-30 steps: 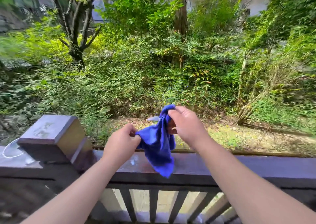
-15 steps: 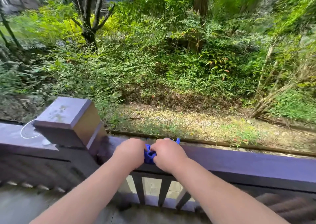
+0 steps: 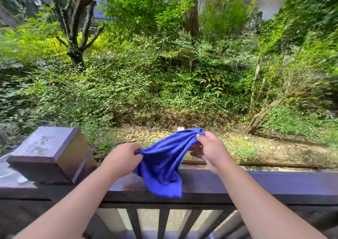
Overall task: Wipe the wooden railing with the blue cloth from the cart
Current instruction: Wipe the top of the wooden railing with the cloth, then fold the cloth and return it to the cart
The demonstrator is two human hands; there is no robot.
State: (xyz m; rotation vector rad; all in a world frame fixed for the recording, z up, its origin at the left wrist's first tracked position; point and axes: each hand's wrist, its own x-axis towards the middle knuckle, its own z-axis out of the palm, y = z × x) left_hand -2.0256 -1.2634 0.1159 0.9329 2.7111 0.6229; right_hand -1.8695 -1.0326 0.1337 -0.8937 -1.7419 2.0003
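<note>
A blue cloth [image 3: 163, 163] hangs spread between both my hands above the dark wooden railing [image 3: 256, 182]. My left hand [image 3: 122, 158] pinches its left edge in a closed grip. My right hand [image 3: 210, 150] holds the upper right corner, bunched between thumb and fingers, a little higher than the left. The cloth's lower edge drapes over the top rail and its front face. The rail's top looks damp and shiny under the cloth.
A square post cap [image 3: 47, 151] stands on the railing to the left, with a white cord [image 3: 5, 165] beside it. Vertical balusters [image 3: 162, 222] run below the rail. Beyond lies a garden of dense shrubs and trees.
Half a second ago both hands were pressed together on the rail with the cloth balled up between them. Now they have lifted and pulled apart, spreading the cloth open.
</note>
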